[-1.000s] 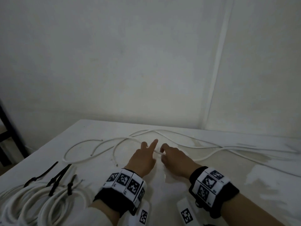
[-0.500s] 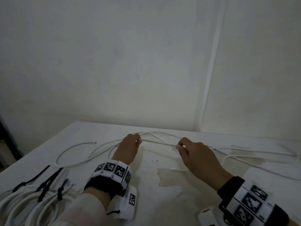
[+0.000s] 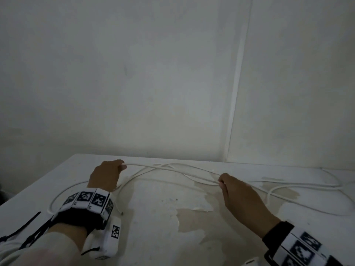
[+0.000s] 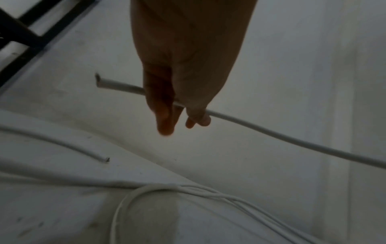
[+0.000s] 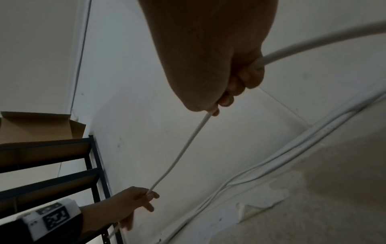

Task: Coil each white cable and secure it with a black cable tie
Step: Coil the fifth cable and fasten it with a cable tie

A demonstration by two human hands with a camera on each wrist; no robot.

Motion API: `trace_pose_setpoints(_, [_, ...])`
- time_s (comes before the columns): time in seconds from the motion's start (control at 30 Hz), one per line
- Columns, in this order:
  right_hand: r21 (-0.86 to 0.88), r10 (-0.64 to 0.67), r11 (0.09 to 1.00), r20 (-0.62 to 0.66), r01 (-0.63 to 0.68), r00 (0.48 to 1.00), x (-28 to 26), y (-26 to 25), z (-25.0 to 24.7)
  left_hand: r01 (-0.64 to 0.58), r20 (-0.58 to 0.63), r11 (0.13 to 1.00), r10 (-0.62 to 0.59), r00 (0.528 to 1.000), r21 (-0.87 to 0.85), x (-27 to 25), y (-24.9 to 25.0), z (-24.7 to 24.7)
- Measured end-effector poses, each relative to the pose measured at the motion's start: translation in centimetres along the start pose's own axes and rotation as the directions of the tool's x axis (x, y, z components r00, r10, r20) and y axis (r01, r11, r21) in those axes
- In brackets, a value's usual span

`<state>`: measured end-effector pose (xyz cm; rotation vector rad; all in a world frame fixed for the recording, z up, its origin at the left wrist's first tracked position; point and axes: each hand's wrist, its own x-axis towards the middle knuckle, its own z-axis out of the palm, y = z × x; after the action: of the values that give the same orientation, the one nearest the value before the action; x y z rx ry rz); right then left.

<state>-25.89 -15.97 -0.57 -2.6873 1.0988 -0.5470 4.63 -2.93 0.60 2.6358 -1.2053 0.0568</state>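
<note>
My left hand [image 3: 104,176] pinches the thin white cable [image 3: 172,167] near its cut end; I see it run taut, lifted off the surface [image 3: 163,217], to my right hand [image 3: 244,198], fingers curled round it, other white strands lying loose beneath.

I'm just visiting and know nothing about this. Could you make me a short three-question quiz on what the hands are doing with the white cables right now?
1. True or false: the left hand and the right hand pinch the same white cable.
2. Which hand holds the cable close to its cut end? A) left B) right C) neither
3. Fill in: the other loose cables lie on the white ____.

Key: 1. True; a raised stretch of it spans between them. 2. A; the left wrist view shows a short stub poking past the fingers. 3. Table, whose surface is peeling and stained.
</note>
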Motion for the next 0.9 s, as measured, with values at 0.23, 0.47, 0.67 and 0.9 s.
trace_pose_setpoints(0.23, [-0.127,0.064,0.988,-0.158,-0.084,0.985,0.6,0.2,-2.2,0.024,-0.129,0.894,0.038,0.991,0.448,-2.1,1.8,-1.2])
trace_pose_setpoints(0.47, [0.024,0.088,0.996,-0.222,-0.084,0.971,0.6,2.2,-3.6,-0.166,-0.106,0.82,0.265,0.958,0.547,-5.2,3.8,-2.9])
trace_pose_setpoints(0.67, [-0.058,0.014,0.998,0.029,-0.013,0.999,-1.3,1.6,-4.3,-0.054,-0.018,0.8,0.053,0.998,-0.597,-6.3,3.7,-3.8])
trace_pose_setpoints(0.9, [0.007,0.019,1.0,-0.148,-0.018,0.989,-1.6,1.7,-4.6,-0.058,-0.02,0.427,0.093,0.996,-0.903,-8.4,5.2,-5.3])
